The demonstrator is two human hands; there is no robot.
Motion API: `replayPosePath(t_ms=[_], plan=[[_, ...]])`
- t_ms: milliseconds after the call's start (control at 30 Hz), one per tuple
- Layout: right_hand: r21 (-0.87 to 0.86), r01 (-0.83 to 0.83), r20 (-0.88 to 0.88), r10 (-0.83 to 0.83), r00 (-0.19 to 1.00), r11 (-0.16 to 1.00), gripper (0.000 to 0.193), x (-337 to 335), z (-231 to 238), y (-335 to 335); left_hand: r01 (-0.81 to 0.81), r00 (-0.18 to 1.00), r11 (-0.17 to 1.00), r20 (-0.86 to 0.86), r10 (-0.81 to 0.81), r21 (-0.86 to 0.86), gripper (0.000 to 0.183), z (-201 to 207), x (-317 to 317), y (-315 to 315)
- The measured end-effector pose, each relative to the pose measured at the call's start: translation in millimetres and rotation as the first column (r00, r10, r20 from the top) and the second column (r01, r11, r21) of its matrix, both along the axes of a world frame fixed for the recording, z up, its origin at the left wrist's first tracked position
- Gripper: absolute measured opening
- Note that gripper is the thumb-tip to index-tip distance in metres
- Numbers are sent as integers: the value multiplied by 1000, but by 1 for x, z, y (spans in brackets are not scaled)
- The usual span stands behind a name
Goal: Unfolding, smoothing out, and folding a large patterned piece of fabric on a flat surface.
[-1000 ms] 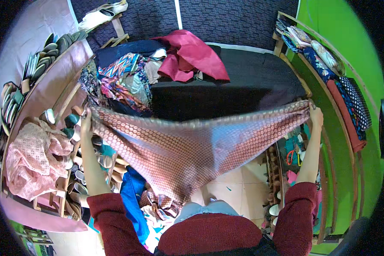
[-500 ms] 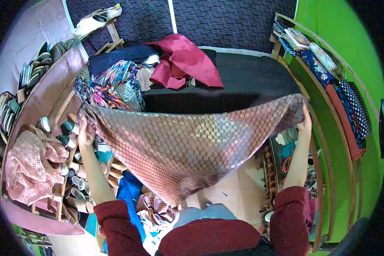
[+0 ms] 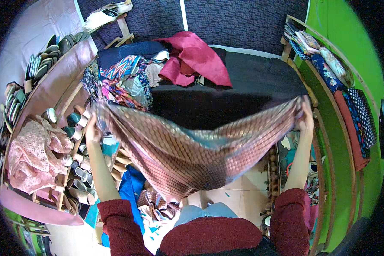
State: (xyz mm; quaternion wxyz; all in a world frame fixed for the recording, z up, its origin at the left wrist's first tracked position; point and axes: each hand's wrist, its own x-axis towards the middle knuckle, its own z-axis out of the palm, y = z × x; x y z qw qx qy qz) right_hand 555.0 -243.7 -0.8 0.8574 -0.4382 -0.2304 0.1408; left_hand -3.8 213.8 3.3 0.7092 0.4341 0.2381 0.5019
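Observation:
A brown patterned cloth with shiny dots hangs stretched in the air between my two hands, sagging in the middle. My left hand is closed on its left corner. At the opposite corner, my right hand grips the fabric with bent fingers. Both arms are held out in front of me. Beyond the cloth is a black-covered bench bearing a heap of colourful clothes and a crumpled dark pink cloth.
Wooden racks at left hold shoe soles, shoes and a pink lace cloth. Folded fabrics line a shelf along the green wall at right. Below, a blue cloth and scraps lie near my legs.
The cloth's upper edge, nearly straight before, now dips in the middle, and its folds have shifted. Both hands still hold its corners. The whole view has shifted slightly.

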Motion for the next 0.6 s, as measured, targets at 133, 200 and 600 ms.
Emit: replayPosePath(t_ms=[133, 200, 600], plan=[[-466, 405, 645, -11, 764, 787, 74, 56, -74, -9, 248, 762, 941, -646, -42, 232, 49, -32, 0, 27], [-517, 544, 798, 142, 585, 661, 64, 50, -110, 21, 529, -90, 824, -952, 294, 204, 68, -64, -48, 51], [-288, 59, 28, -53, 998, 956, 46, -17, 11, 16, 199, 893, 920, 324, -312, 337, 52, 14, -57, 4]])
